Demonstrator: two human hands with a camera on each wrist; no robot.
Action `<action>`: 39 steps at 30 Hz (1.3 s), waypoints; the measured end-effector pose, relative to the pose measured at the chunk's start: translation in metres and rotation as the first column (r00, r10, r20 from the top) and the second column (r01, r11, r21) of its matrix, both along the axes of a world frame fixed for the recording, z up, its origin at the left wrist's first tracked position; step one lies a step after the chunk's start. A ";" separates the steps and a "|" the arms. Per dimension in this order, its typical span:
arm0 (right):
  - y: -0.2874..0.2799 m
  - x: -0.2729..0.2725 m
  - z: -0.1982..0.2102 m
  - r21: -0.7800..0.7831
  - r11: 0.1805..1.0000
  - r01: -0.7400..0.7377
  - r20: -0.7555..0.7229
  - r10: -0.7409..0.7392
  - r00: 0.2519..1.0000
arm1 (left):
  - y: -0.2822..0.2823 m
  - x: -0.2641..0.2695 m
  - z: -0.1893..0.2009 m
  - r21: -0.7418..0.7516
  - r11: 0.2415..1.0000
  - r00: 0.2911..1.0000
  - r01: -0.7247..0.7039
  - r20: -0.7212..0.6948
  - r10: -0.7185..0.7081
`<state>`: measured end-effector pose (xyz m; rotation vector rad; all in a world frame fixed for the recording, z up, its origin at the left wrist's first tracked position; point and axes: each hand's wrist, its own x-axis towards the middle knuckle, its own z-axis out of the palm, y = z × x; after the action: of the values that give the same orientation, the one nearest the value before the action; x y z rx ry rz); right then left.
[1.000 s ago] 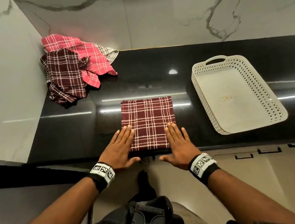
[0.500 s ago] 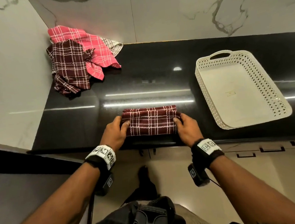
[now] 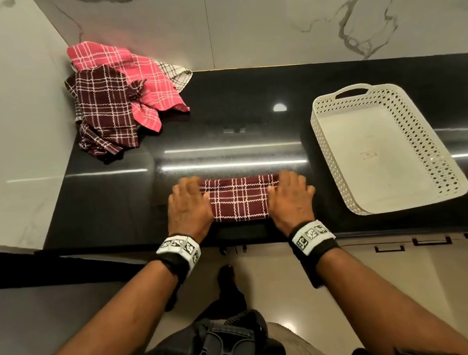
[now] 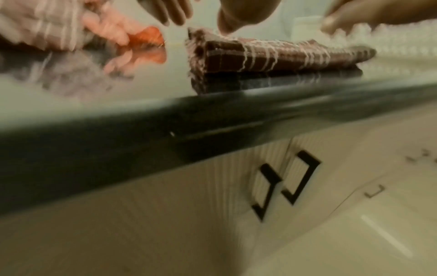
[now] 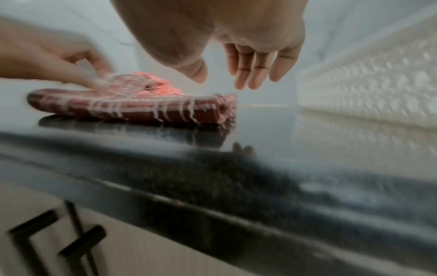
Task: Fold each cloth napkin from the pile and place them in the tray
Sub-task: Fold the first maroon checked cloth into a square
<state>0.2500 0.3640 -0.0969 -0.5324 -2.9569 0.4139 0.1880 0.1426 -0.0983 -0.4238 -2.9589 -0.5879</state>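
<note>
A: Napkins? Tray?
B: 1 folded napkin (image 3: 239,199) at 6 o'clock, 3 piled napkins (image 3: 124,96) at 10, 1 tray (image 3: 385,147) at 3.
A: Hands?
B: 2: left hand (image 3: 188,206) and right hand (image 3: 291,197), fingers extended, gripping nothing, at its ends.

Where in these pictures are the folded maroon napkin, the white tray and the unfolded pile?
folded maroon napkin (image 3: 239,199), head view, centre of top layer.
white tray (image 3: 420,121), head view, perforated far-right wall.
unfolded pile (image 3: 105,112), head view, dark maroon cloth in front.
</note>
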 end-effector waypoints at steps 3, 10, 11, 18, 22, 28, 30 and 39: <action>-0.020 0.001 0.000 -0.060 0.924 -0.378 0.116 0.383 0.917 | 0.009 0.003 -0.012 -0.216 0.900 0.919 0.378 -0.029 -0.393; 0.012 -0.005 -0.021 -0.058 0.884 -0.464 0.474 0.433 0.767 | -0.018 -0.008 -0.032 -0.404 0.823 0.916 0.400 0.161 -0.366; 0.016 -0.003 -0.019 -0.041 0.890 -0.453 0.501 0.411 0.762 | -0.017 -0.007 -0.030 -0.410 0.823 0.919 0.394 0.162 -0.359; 0.018 -0.012 0.002 -0.064 0.857 -0.511 0.409 0.489 0.770 | 0.017 0.020 -0.013 -0.316 0.780 0.831 0.540 0.052 -0.553; 0.016 0.013 0.000 0.000 0.882 -0.471 0.451 0.420 0.787 | 0.017 0.022 -0.016 -0.368 0.728 0.798 0.578 0.070 -0.598; -0.014 0.064 0.010 0.000 0.855 -0.519 0.283 0.498 0.820 | -0.011 0.022 -0.012 -0.318 0.684 0.755 0.656 0.279 -0.594; -0.010 0.056 0.005 -0.063 0.803 -0.593 0.288 0.584 0.759 | -0.022 0.031 -0.019 -0.357 0.629 0.723 0.691 0.320 -0.612; 0.004 0.064 -0.032 -0.153 0.775 -0.614 0.070 0.628 0.775 | -0.028 0.054 -0.041 -0.202 0.762 0.787 0.615 0.108 -0.607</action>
<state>0.3136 0.3684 -0.1294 0.4753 -3.1665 0.6382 0.2416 0.1146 -0.1392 -1.4566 -2.8853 -0.2865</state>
